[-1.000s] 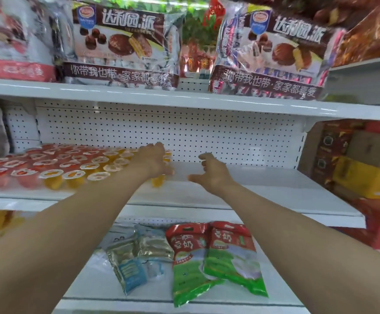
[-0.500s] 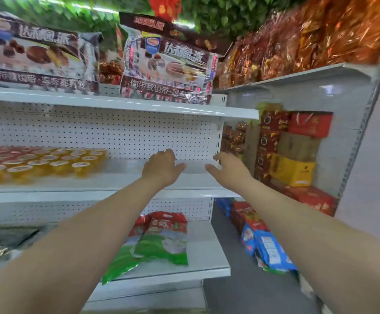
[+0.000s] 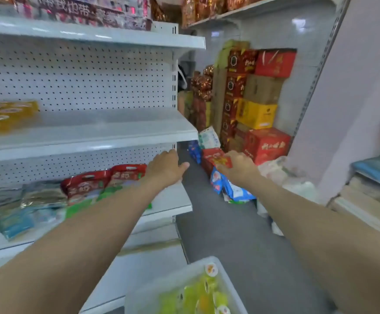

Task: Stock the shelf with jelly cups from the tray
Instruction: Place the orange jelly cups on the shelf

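Small round clear-plastic jelly cups [image 3: 199, 295] with yellow and green filling and printed foil lids lie packed in a white translucent plastic tray [image 3: 226, 288] at the bottom edge of the view, low between the two forearms. The motion blur hides how many there are. More yellow-orange jelly cups on the shelf [image 3: 3, 114] sit in a blurred block at the far left of the white metal middle shelf [image 3: 116, 130].

From that block the shelf board runs bare and white to its right end, with a perforated back panel behind it and a raised front lip. Below it, red-and-green foil pouches [image 3: 104, 184] lie flat on the lower shelf.

The left hand [image 3: 164, 169] hangs in the air just off the shelf's right end, below the lip. Its fingers are loose, its thumb is spread, and it holds nothing. The right hand [image 3: 239, 169] is stretched out over the grey floor aisle [image 3: 225, 234], fingers slack, gripping nothing that shows. The aisle runs open between the shelf end and the stacked red and yellow cartons [image 3: 258, 112].
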Demonstrator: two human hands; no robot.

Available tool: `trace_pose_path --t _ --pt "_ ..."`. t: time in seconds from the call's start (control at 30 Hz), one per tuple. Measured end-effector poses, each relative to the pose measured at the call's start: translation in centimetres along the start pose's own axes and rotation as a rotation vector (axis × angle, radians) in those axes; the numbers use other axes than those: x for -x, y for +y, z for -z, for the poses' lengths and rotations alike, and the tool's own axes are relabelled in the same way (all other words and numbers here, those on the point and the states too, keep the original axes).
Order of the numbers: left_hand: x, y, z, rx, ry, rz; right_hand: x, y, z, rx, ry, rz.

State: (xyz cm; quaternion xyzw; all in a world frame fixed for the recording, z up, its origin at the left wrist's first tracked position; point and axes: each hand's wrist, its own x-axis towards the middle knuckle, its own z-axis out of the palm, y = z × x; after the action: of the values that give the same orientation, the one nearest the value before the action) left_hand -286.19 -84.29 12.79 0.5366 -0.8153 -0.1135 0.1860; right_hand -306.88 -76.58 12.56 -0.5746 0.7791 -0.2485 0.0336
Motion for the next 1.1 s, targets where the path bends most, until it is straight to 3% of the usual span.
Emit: trace_pose_path --t 0.5,0.77,1.1 --pt "6.1 -7.2 -25.4 0.068 -0.579 0.037 10.0 12.2 -20.2 0.008 -0.473 -0.418" --pt "10.6 -11.2 -37.2 0.107 -0.862 0.050 17.8 17.4 -30.6 -0.119 -0.676 -0.703" --pt "13.2 -12.4 -48.1 0.253 -1.026 0.046 23.0 22.9 -38.9 -0.051 -0.820 -0.898"
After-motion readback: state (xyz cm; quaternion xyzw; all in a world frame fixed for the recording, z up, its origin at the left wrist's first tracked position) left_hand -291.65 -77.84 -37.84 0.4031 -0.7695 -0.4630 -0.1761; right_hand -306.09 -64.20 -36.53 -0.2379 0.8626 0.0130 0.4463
